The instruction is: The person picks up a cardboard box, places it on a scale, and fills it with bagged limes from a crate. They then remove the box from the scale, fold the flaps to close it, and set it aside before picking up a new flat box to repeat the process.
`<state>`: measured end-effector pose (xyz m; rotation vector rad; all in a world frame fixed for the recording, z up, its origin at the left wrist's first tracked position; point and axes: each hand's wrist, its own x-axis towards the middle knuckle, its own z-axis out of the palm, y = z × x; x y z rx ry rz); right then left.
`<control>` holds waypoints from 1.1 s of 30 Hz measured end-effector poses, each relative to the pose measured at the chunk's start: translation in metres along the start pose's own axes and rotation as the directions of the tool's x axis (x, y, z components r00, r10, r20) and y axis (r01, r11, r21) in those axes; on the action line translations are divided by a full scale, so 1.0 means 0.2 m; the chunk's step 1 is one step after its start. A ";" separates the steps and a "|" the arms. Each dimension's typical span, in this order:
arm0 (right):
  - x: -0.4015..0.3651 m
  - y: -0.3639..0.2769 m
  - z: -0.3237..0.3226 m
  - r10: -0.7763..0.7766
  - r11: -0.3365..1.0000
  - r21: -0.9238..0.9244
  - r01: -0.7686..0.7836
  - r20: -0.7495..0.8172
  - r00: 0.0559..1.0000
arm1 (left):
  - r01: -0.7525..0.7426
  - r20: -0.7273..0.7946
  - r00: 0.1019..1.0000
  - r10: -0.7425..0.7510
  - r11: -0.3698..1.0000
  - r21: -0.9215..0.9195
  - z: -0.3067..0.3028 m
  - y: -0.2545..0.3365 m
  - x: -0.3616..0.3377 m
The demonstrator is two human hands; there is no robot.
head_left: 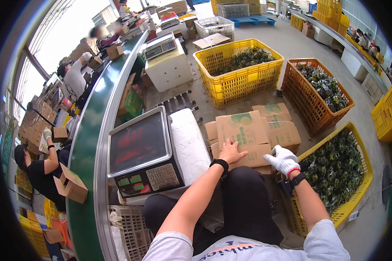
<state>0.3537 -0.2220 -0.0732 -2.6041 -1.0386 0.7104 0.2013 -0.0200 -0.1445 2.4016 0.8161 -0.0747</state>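
Observation:
My bare left hand [232, 153] lies with fingers spread on a flattened cardboard box [244, 128] with green print, just in front of my knees. At that box's right edge is my right hand [284, 160] in a white knit glove, fingers apart and nothing in its grasp. More folded cardboard boxes [284, 134] lie under and beside the top one. Left of my hands, a digital scale [146, 150] with a metal-rimmed tray and keypad rests on a white foam block [188, 141]. Close to my right forearm stands a yellow crate [365, 172] full of dark green, plastic-wrapped produce.
A green conveyor belt [88, 135] with a metal rail runs along my left. Ahead stand another yellow crate [224, 89] and an orange crate [307, 106], both holding produce. A second scale [160, 46] sits on a white box. Several people work beyond the belt.

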 end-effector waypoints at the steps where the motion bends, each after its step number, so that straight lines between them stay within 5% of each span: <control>1: 0.00 0.00 0.03 -0.047 0.998 -0.052 0.045 -0.057 0.997 | 0.010 -0.006 1.000 -0.010 1.000 0.010 0.03 0.00 -0.02; 4: 0.06 -0.05 0.12 -0.148 0.971 -0.210 0.117 -0.136 0.980 | 0.060 -0.048 0.997 -0.056 0.996 0.070 0.09 -0.02 -0.05; 8: 0.11 -0.18 0.17 -0.258 0.929 -0.315 0.195 -0.170 0.951 | 0.018 -0.047 0.999 -0.021 0.997 -0.078 0.08 -0.08 -0.11; 16: 0.22 -0.21 0.13 -0.019 0.996 0.072 0.048 -0.362 0.932 | 0.021 -0.107 0.993 -0.057 0.949 -0.314 0.09 -0.18 -0.11; 17: 0.25 -0.20 0.10 -0.028 0.997 0.062 0.054 -0.368 0.929 | 0.027 -0.125 0.990 -0.072 0.942 -0.334 0.08 -0.17 -0.13; 19: 0.30 -0.15 0.05 -0.162 0.883 0.420 0.210 -0.148 0.976 | 0.037 -0.101 0.992 -0.082 0.922 -0.385 0.02 -0.17 -0.13; 23: 0.26 -0.22 -0.08 -0.281 0.704 0.647 0.295 -0.128 0.951 | 0.061 -0.076 0.991 -0.111 0.874 -0.482 -0.23 -0.07 -0.21; 25: 0.20 -0.33 -0.21 -0.330 0.630 0.697 0.342 -0.158 0.931 | -0.148 -0.392 0.914 -0.103 0.815 -0.560 -0.39 0.00 -0.23; 26: 0.14 -0.40 -0.32 -0.372 0.586 0.721 0.371 -0.167 0.913 | -0.297 -0.628 0.776 -0.062 0.842 -0.450 -0.48 0.04 -0.22; 28: 0.01 -0.51 -0.54 -0.505 0.645 0.507 0.573 -0.280 0.816 | -0.356 -0.825 0.565 0.011 0.905 -0.233 -0.76 0.15 -0.28; 30: -0.16 -0.65 -0.68 -0.657 0.653 0.192 0.733 -0.338 0.674 | -0.400 -0.861 0.507 -0.035 0.876 -0.270 -0.86 0.20 -0.27; 32: -0.23 -0.71 -0.68 -0.675 0.695 0.125 0.708 -0.227 0.702 | -0.389 -0.725 0.664 -0.183 0.744 -0.543 -0.83 0.20 -0.22; 33: -0.23 -0.71 -0.67 -0.669 0.700 0.127 0.702 -0.227 0.708 | -0.387 -0.720 0.670 -0.181 0.742 -0.547 -0.81 0.20 -0.22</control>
